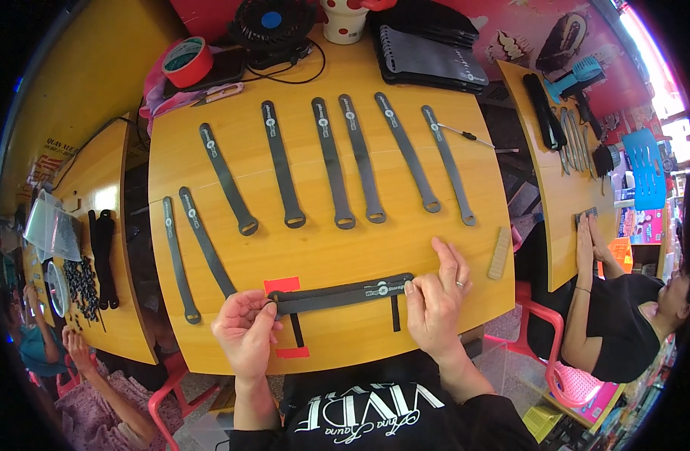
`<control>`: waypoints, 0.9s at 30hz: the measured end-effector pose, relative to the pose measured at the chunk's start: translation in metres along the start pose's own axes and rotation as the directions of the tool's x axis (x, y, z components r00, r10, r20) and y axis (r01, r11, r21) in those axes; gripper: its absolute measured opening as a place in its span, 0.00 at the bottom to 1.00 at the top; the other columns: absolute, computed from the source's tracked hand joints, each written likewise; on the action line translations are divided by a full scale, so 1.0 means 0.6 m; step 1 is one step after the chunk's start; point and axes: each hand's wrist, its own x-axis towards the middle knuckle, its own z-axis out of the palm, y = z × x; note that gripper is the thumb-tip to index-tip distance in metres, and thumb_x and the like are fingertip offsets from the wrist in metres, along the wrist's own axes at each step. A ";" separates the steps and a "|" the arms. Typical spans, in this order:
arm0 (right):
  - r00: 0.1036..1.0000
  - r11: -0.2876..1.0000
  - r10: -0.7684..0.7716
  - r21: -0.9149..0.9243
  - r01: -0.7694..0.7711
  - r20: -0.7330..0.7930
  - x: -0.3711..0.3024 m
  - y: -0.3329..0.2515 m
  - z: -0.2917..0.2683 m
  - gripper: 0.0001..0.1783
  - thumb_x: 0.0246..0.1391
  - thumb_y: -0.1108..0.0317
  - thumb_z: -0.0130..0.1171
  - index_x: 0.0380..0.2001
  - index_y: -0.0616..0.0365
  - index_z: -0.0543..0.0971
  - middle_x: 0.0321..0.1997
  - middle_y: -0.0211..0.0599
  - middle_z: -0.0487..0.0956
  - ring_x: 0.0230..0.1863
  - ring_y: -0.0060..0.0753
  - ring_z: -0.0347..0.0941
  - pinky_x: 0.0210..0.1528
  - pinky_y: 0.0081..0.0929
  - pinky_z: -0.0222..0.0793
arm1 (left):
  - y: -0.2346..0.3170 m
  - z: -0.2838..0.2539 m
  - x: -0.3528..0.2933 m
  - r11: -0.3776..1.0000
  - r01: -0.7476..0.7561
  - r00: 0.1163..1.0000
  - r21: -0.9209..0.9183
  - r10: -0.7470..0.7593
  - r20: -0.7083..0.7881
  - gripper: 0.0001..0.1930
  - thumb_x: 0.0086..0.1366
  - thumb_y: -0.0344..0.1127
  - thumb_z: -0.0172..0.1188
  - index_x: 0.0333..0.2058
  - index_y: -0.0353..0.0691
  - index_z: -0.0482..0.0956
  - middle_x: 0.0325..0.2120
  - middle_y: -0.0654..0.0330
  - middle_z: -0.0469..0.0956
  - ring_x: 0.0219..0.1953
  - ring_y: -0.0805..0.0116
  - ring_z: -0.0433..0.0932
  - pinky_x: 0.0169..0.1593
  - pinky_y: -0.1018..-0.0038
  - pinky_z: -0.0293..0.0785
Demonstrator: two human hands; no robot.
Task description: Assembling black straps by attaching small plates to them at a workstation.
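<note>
A dark grey strap (337,298) with white print near its right end stretches across the front of the table. Its left end is pinched between the thumb and fingers of my left hand (245,331). At its right end, the thumb of my right hand (439,304) presses against a finger, while other fingers point up and away. Another dark strap appears to lie just behind and under it. Two thin black strips (395,314) run crosswise beneath, the left one between two pieces of red tape (293,352).
Several similar straps (285,173) lie spread across the yellow table (405,240). A wooden block (498,253) sits at right. Toward the back are a tape roll (188,63), a black fan (273,30) and stacked black notebooks (427,56). Other people sit at side tables.
</note>
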 end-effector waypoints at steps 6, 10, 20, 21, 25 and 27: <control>1.000 1.000 0.000 -0.014 0.000 -0.001 0.000 0.000 0.000 0.06 0.47 0.75 0.60 0.21 0.62 0.73 0.64 0.59 0.64 0.64 0.60 0.57 0.58 0.53 0.50 | -0.003 0.000 0.001 1.000 -0.011 1.000 0.001 0.011 0.008 0.09 0.58 0.17 0.59 0.38 0.30 0.77 0.27 0.58 0.80 0.17 0.78 0.75 0.16 0.86 0.65; 1.000 1.000 -0.005 -0.021 0.005 -0.005 0.001 -0.001 0.001 0.06 0.46 0.75 0.60 0.21 0.62 0.73 0.64 0.59 0.64 0.64 0.59 0.57 0.57 0.52 0.51 | -0.002 0.001 0.000 1.000 -0.006 1.000 0.012 0.006 -0.002 0.09 0.58 0.17 0.59 0.38 0.30 0.77 0.27 0.58 0.80 0.18 0.78 0.75 0.16 0.86 0.65; 1.000 0.999 0.012 -0.032 -0.012 0.001 -0.001 -0.002 0.000 0.06 0.46 0.74 0.61 0.21 0.61 0.74 0.64 0.58 0.64 0.64 0.59 0.57 0.57 0.52 0.50 | -0.005 -0.002 -0.001 1.000 -0.016 1.000 0.026 0.016 0.014 0.09 0.59 0.17 0.59 0.39 0.30 0.77 0.27 0.58 0.80 0.19 0.78 0.76 0.17 0.86 0.66; 1.000 0.999 0.015 -0.032 -0.015 0.002 -0.001 -0.001 0.001 0.06 0.46 0.74 0.61 0.21 0.61 0.74 0.65 0.57 0.64 0.64 0.59 0.57 0.57 0.52 0.50 | -0.005 -0.003 -0.001 0.999 -0.010 1.000 0.034 0.009 0.026 0.08 0.60 0.18 0.59 0.39 0.30 0.76 0.28 0.59 0.80 0.20 0.79 0.76 0.18 0.86 0.67; 1.000 0.999 0.011 -0.031 -0.011 -0.004 -0.001 -0.001 0.001 0.06 0.46 0.74 0.61 0.21 0.61 0.74 0.65 0.56 0.64 0.64 0.59 0.58 0.57 0.51 0.50 | -0.004 -0.002 -0.001 0.999 -0.011 1.000 0.033 0.010 0.025 0.08 0.60 0.18 0.59 0.39 0.30 0.76 0.28 0.59 0.80 0.20 0.79 0.76 0.18 0.86 0.67; 1.000 0.999 0.010 -0.033 -0.010 -0.002 0.000 -0.002 0.000 0.06 0.46 0.74 0.61 0.21 0.61 0.74 0.65 0.56 0.64 0.64 0.59 0.58 0.56 0.51 0.50 | -0.002 -0.001 0.000 0.999 -0.010 1.000 0.036 0.009 0.023 0.08 0.60 0.18 0.59 0.39 0.30 0.76 0.28 0.59 0.80 0.20 0.79 0.76 0.18 0.86 0.67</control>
